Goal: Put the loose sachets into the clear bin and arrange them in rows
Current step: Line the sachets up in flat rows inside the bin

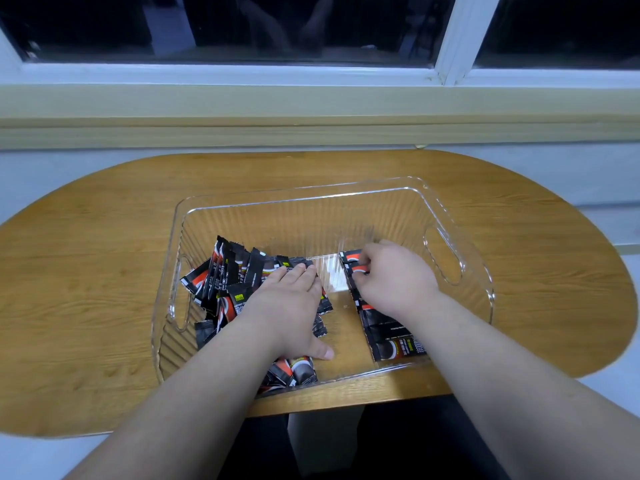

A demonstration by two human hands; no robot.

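Head | left hand (291,299) flat on sachet pile (225,271) | right hand (391,275) pinches row sachet (350,257)

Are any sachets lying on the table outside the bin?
No, all the sachets in view lie inside the clear bin, none on the table.

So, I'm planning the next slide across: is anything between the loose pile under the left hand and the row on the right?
Nothing visible does. Only a bare strip of the clear bin lies between the loose pile under the left hand and the row. The right hand pinches a sachet at the row's far end.
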